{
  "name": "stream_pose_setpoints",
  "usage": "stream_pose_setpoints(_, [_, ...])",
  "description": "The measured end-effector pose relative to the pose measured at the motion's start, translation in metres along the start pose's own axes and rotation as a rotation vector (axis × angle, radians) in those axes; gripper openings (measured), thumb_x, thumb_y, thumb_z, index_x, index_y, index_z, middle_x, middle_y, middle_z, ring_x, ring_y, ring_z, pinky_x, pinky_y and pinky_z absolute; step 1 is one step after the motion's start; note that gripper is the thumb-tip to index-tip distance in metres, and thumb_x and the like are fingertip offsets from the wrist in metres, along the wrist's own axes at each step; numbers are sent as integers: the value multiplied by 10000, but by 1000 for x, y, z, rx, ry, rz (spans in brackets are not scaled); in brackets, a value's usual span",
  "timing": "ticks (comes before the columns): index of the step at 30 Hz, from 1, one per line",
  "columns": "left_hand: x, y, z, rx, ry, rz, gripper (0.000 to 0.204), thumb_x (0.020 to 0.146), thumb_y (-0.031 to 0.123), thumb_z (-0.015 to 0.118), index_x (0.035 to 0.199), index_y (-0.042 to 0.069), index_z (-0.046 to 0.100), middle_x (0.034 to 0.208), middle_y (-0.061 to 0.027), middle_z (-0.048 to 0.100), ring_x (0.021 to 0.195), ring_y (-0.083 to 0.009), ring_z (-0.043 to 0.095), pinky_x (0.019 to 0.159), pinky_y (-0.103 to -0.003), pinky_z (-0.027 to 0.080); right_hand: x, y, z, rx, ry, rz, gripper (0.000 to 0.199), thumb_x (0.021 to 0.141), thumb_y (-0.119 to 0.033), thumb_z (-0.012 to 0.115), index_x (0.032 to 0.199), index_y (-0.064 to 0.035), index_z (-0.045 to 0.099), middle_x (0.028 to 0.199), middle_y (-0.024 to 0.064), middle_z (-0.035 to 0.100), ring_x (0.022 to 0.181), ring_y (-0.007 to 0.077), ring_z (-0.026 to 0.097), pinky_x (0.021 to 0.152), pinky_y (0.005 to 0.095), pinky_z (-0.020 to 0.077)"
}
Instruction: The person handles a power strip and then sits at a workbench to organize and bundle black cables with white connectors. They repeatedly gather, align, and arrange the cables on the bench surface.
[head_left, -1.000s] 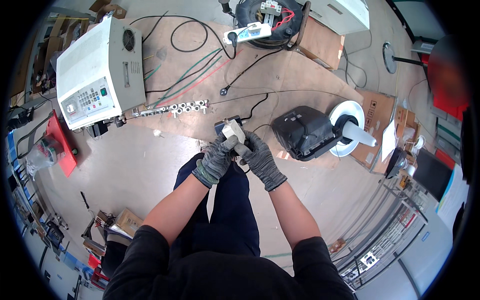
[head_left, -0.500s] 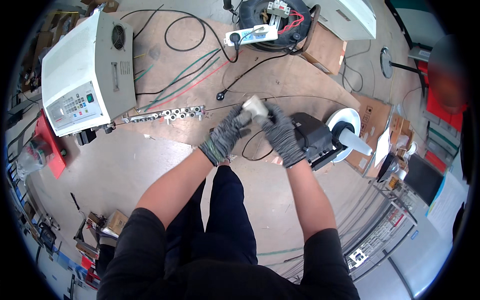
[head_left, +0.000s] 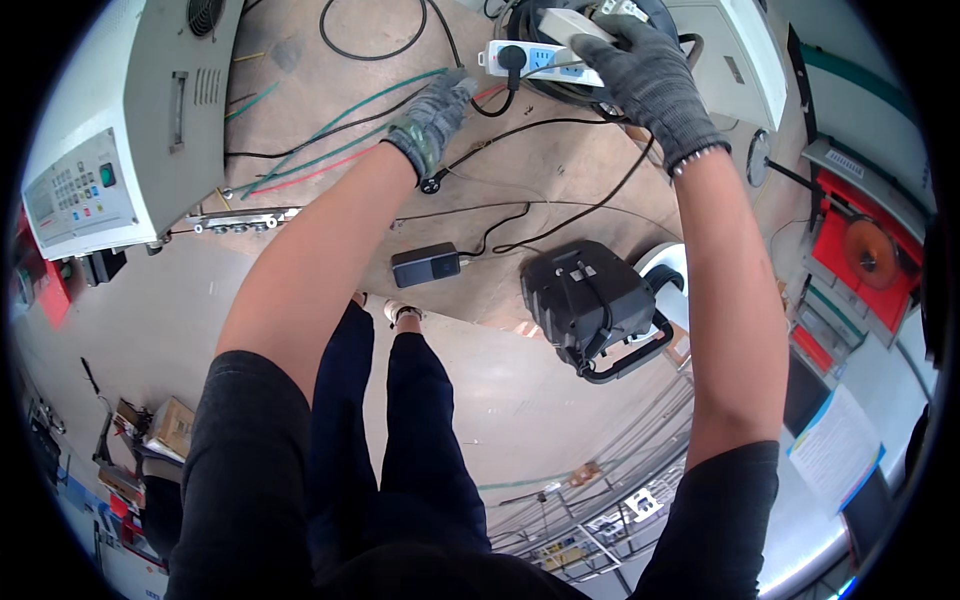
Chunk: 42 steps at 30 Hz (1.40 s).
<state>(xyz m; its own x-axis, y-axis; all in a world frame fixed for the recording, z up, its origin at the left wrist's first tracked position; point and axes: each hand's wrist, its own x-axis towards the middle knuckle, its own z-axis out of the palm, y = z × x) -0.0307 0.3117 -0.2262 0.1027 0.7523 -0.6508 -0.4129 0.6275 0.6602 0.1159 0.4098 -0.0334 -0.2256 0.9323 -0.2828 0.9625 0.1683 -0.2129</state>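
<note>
Both my hands wear grey knitted gloves. My right hand [head_left: 655, 90] reaches to the far right and closes on a white block-shaped piece [head_left: 565, 24] above the white power strip [head_left: 540, 60]; whether the block is plugged in is hidden. A black plug [head_left: 512, 58] sits in the strip. Over the bench, my left hand [head_left: 432, 118] hovers with loosely bent fingers beside a black cable [head_left: 440, 25], and nothing shows in it. Toward the near edge lies a small black box with a dark face [head_left: 425, 265], a cable running from it.
A white machine with a keypad [head_left: 90, 190] stands at the left. Green wires [head_left: 335, 122] and a metal roller strip [head_left: 245, 220] lie beside it. Near the front right edge is a black machine with a handle [head_left: 590, 295]. A black coil [head_left: 650, 15] occupies the back.
My hands have separated from over the bench's middle, where they held a white rounded piece together. Both moved forward, the right toward the power strip. The black box has come into sight.
</note>
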Motion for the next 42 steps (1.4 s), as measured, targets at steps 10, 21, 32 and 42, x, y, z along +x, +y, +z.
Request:
stream_pose_setpoints(10, [76, -45, 11, 86, 13, 187, 356, 902, 186, 554, 1232, 62, 502, 1080, -107, 613, 957, -204, 577, 874, -307, 446, 84, -20, 50, -563, -469, 83, 502, 858, -480, 569, 1140, -69, 626, 1003, 150, 661, 961, 247, 630, 862, 360, 494])
stream_pose_setpoints(21, [72, -37, 31, 34, 83, 208, 377, 832, 123, 670, 1147, 6, 501, 1030, -134, 602, 906, -174, 582, 817, -295, 488, 118, 20, 59, -774, -514, -88, 463, 879, -449, 540, 1051, -35, 660, 919, 163, 678, 832, 275, 651, 808, 352, 498])
stream_pose_setpoints(32, [64, -28, 39, 181, 273, 210, 295, 826, 136, 685, 1051, -2, 553, 929, -112, 634, 818, -165, 593, 763, -289, 494, 121, 15, 53, -922, -601, -225, 445, 890, -435, 528, 1084, -52, 645, 894, 134, 677, 788, 238, 651, 760, 327, 509])
stream_pose_setpoints(42, [71, -21, 41, 170, 294, 101, 335, 765, 222, 724, 991, 44, 550, 918, -161, 650, 862, -270, 633, 789, -375, 492, 121, 3, 63, -739, -541, 68, 529, 837, -485, 593, 1116, -37, 629, 948, 162, 669, 868, 238, 632, 821, 345, 482])
